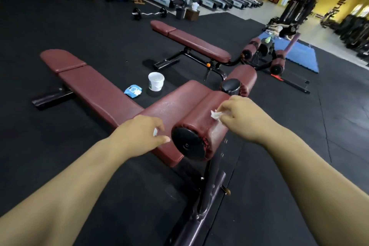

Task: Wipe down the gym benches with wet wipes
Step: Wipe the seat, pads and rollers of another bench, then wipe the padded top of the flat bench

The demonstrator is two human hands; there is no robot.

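A maroon padded bench [93,86] stretches from the upper left toward me and ends in two roller pads. My right hand [241,118] pinches a crumpled white wet wipe [216,115] against the top of the near roller pad [201,126], whose surface shows wet streaks. My left hand [139,132] hovers over the bench's lower pad beside the roller's black end cap, fingers loosely curled, with a small bit of white showing under them. A blue wet wipe pack [133,91] lies on the floor beyond the bench.
A white bucket [156,81] stands on the black rubber floor beside the pack. A second maroon bench [191,41] lies farther back. A curl bar [149,13], treadmills, a blue mat [299,56] with a person lying on it, and weight machines fill the background.
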